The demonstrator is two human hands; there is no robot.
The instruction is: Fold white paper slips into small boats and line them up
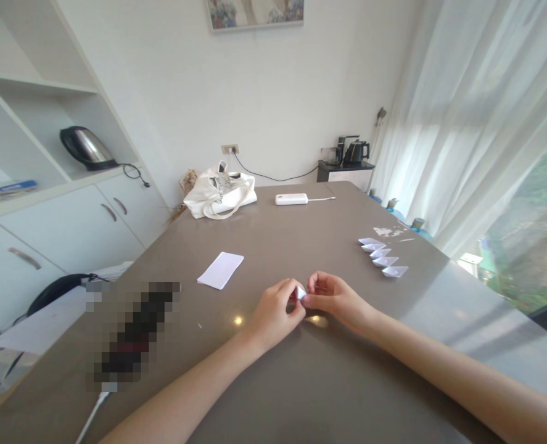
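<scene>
My left hand (277, 308) and my right hand (335, 298) meet over the middle of the grey-brown table (301, 382). Both pinch one small folded piece of white paper (301, 292) between their fingertips, just above the tabletop. A stack of flat white paper sheets (221, 270) lies to the left, beyond my left hand. Several small folded white paper boats (384, 257) stand in a row to the right, beyond my right hand.
A white handbag (220, 192) and a white power bank with its cable (292, 199) lie at the table's far end. Paper scraps (388, 232) sit behind the boats. A blurred-out dark object (132, 327) lies at the near left. Cabinets with a kettle (86, 148) stand left.
</scene>
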